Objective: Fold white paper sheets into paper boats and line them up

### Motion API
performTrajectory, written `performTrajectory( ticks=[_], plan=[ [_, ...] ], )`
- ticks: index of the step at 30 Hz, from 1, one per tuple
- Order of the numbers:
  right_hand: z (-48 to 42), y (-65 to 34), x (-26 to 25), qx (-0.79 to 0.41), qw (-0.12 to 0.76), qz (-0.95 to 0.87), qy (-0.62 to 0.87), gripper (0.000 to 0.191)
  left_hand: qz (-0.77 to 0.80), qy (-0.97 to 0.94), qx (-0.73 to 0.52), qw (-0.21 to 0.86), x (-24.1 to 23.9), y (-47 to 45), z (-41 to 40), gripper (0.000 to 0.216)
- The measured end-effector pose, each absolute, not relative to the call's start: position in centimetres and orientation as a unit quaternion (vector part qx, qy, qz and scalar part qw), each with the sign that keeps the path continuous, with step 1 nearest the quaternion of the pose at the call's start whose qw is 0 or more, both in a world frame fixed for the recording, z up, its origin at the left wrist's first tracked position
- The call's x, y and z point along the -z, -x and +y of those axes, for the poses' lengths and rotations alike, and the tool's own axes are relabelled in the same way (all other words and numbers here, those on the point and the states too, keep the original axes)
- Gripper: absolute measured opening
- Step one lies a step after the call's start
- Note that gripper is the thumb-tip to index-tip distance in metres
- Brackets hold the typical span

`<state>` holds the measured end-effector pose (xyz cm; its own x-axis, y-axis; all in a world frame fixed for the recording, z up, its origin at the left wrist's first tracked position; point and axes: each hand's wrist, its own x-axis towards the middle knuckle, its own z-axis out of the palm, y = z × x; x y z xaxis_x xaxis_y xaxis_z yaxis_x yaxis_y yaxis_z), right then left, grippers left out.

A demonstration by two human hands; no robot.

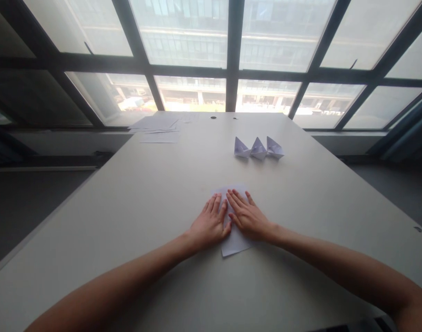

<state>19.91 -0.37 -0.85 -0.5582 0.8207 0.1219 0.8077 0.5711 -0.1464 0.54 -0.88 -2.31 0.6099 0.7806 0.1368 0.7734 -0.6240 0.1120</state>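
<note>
A sheet of white paper (pixel 234 246) lies on the table in front of me, partly covered by both hands. Its near corner and a strip of its far edge show; whether it is folded in layers I cannot tell. My left hand (pixel 211 221) rests flat on the paper's left side, fingers stretched out and pointing away from me. On the right side my right hand (pixel 248 216) is pressed flat too, its fingers extended and its thumb close to the left hand. Beyond them stand three folded paper boats (pixel 258 149) in a row.
The long white table (pixel 127 203) runs up to the windows. Loose sheets of paper (pixel 158 124) are piled at its far left. A round dark hole (pixel 213 117) sits near the far edge. A dark object (pixel 356 325), cut off by the frame, is at the lower right.
</note>
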Motion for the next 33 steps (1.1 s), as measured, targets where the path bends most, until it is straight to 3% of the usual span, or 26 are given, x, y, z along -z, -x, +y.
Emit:
performTrajectory(
  ticks=[9,16,21,27,31,33],
  plan=[
    [-2.4,-28.0,2.2,0.010,0.048,-0.852,0.521,0.065,0.445,-0.893,-0.057,0.045,1.7,-0.7,-1.2,0.070],
    [-0.3,-23.6,-0.4,0.006,0.151,-0.828,0.540,0.057,0.438,-0.896,-0.066,0.016,2.0,-0.7,-1.0,0.068],
    [1.4,-20.6,1.3,-0.057,0.085,-0.888,0.448,0.063,0.429,-0.900,-0.084,-0.002,2.4,-0.6,-0.9,0.067],
    [4.7,-26.0,1.9,-0.043,0.030,-0.830,0.556,0.067,0.439,-0.896,-0.056,0.012,1.8,-0.7,-1.0,0.068],
    [4.1,-26.1,0.9,-0.027,0.064,-0.811,0.580,0.065,0.441,-0.896,-0.058,0.021,1.8,-0.7,-1.0,0.068],
    [2.5,-24.8,0.9,-0.028,0.087,-0.846,0.525,0.064,0.438,-0.896,-0.069,0.023,2.0,-0.6,-0.9,0.068]
  ],
)
